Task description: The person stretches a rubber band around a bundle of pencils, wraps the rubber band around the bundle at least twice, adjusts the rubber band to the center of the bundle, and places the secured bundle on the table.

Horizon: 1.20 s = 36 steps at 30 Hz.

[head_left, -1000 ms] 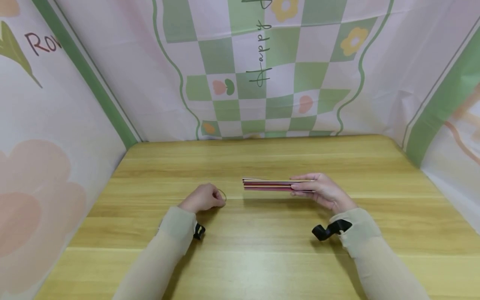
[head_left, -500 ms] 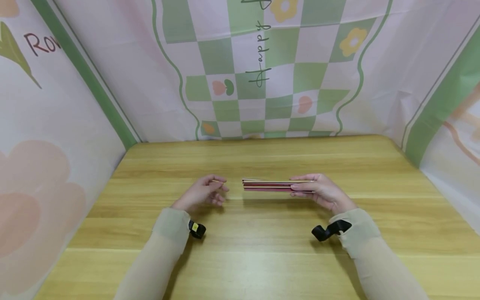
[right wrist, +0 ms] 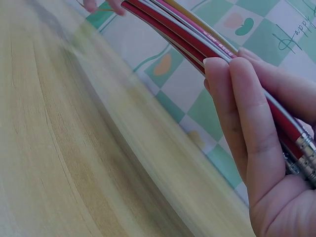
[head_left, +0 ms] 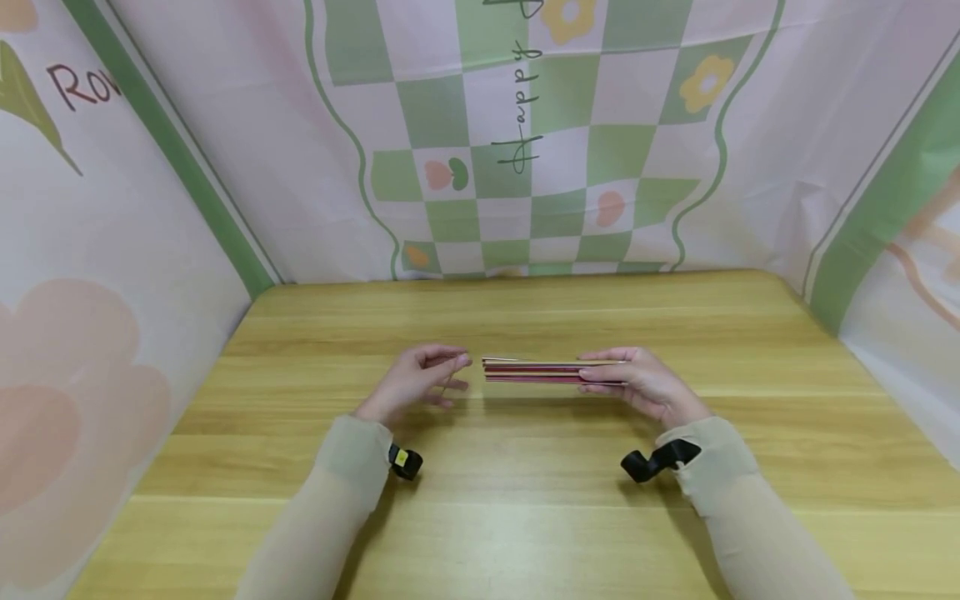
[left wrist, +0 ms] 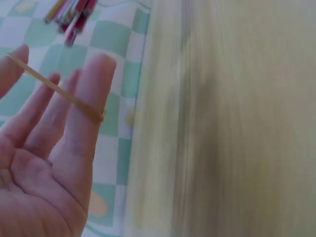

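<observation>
In the left wrist view a thin tan rubber band [left wrist: 57,90] stretches between the thumb and index finger of my left hand [left wrist: 54,163], whose fingers are spread and mostly straight. My right hand [head_left: 647,385] grips a bundle of pencils [head_left: 525,372], red, pink, gold and silver, held level above the table. Metal ferrules [right wrist: 307,150] show at the bundle's near end in the right wrist view. The bundle's free end points toward my left hand [head_left: 415,383], with a small gap between them in the head view.
Beneath both hands lies the wood-grain table [head_left: 480,517]. A printed cloth [head_left: 510,200] with green and white checks hangs behind its far edge, and more printed cloth [head_left: 135,333] stands along the left side. Black straps [head_left: 660,460] sit on the wrists.
My left hand has turned and spread its fingers, stretching the rubber band it pinched earlier, and has come closer to the pencils' free end. My right hand and the pencils have hardly moved.
</observation>
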Tool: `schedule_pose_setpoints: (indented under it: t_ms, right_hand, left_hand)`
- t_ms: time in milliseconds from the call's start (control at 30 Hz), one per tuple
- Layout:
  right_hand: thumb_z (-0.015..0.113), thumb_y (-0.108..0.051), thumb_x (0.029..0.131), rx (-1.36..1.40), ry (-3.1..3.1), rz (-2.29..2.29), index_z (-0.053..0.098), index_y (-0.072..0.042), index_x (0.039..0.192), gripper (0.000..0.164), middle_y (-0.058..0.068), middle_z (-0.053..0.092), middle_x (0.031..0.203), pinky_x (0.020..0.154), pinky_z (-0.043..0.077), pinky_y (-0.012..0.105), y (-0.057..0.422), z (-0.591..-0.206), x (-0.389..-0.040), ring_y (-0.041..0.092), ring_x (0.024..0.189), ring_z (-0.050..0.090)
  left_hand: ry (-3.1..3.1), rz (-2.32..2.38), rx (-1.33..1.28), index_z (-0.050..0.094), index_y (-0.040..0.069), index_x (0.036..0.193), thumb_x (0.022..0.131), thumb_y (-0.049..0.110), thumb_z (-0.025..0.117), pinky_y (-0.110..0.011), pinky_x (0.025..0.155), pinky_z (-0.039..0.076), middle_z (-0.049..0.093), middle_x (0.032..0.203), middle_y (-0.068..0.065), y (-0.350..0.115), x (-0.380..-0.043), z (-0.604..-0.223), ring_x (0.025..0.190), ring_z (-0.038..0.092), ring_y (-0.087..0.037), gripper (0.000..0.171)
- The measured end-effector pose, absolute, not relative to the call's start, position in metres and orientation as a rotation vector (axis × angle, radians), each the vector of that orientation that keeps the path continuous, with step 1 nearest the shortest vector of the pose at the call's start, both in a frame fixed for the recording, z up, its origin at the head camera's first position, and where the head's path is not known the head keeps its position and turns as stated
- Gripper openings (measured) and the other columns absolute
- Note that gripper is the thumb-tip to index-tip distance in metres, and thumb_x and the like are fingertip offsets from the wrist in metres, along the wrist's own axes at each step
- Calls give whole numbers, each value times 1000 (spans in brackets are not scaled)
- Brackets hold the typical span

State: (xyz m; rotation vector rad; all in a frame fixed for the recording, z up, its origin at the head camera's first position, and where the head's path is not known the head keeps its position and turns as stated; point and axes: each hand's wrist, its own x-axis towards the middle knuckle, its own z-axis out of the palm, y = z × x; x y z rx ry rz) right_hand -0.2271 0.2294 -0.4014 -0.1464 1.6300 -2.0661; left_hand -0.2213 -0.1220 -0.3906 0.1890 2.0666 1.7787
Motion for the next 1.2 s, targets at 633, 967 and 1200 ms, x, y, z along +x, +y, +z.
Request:
schedule_pose_setpoints:
  t_ms: [633,967,1200]
  right_hand:
    - [60,9,92,-163,1591,-2092,76,-9,100,25,12,76,94,80,59,25,218,-397,-226,22,82,75]
    - [59,10,92,-172,1551,-2131,76,-9,98,27,11,76,93,79,59,25,210,-392,-224,20,81,75]
    - [59,9,93,-133,1526,-2191,76,-9,98,25,10,76,95,77,59,23,210,-393,-223,19,81,75]
  left_hand:
    - [1684,2061,300,54,6,138,90,7,69,-54,84,57,50,146,-18,-77,-225,-397,113,64,-23,50]
    - [1575,2110,226,58,7,134,90,4,69,-52,81,59,62,134,-15,-65,-223,-400,106,70,-25,45]
    - [1527,2166,162,64,0,118,93,8,68,-50,84,58,71,119,-17,-57,-218,-402,103,71,-29,26]
